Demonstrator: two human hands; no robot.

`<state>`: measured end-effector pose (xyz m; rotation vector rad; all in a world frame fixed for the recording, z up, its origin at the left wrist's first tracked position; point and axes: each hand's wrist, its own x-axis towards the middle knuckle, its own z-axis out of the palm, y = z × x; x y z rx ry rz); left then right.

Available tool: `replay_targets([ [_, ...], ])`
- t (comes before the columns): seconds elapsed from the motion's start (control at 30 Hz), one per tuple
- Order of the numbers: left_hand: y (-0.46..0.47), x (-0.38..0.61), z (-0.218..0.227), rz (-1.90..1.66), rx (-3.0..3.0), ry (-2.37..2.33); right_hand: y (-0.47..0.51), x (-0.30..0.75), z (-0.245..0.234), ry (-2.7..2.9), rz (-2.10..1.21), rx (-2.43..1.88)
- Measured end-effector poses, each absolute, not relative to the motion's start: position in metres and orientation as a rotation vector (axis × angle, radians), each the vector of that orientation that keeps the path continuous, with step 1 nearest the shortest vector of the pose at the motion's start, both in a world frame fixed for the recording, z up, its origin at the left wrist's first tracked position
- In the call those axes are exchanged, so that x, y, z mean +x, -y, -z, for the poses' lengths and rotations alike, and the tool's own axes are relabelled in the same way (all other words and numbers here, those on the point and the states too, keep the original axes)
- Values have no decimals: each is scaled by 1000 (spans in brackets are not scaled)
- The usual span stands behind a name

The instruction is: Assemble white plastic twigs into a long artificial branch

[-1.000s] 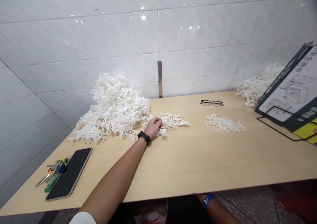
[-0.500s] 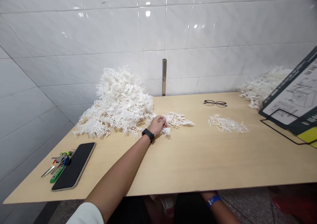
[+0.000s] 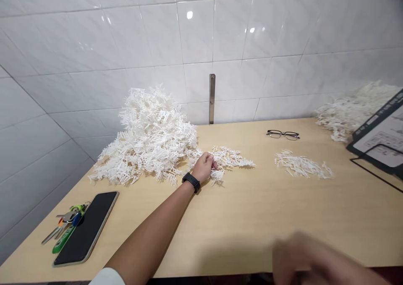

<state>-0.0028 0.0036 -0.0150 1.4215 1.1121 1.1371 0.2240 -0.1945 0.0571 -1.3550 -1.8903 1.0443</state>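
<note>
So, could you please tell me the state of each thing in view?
Left hand: fingers curled at the white pieces, grip unclear
White pieces: spread thinly
Large white pile: heaped high
White sticks: loose, spread flat
Far-right pile: heaped, partly hidden
Right hand: blurred, grip unclear
Black wristband: worn
Phone: face up, screen dark
Keys: bunched together
Glasses: lying down, arms unclear
Printed panel: tilted, partly out of frame

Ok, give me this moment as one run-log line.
left hand: curled, at small white cluster, grip unclear | right hand: blurred, lower right, grip unclear | large white pile: left of small white cluster
</note>
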Motion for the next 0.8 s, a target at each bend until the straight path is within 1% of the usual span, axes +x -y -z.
replay_targets([
  [0.07, -1, -2, 14, -1138, 1467, -1154, 141, 216, -70, 1847, -1027, -1297],
  [0.13, 2, -1, 12, -1129, 1530, -1213, 88, 199, -74, 1599, -895, -1246],
  [0.27, 6, 1, 9, -1110, 1631, -1284, 21, 162, -50, 1350, -768, -1260],
  [0.33, 4, 1, 9, -1127, 1594, -1288, 12, 153, -30, 1379, -721, -1264],
  [0.4, 1, 0, 10, -1148, 1547, -1242, 13, 151, -14, 1617, -699, -1257],
  [0.5, -3, 0, 10, -1145, 1509, -1109, 19, 155, -3, 1893, -666, -1267],
  [0.8, -9, 10, 18, -1101, 1523, -1087, 10, 171, 9, 1697, -726, -1418],
])
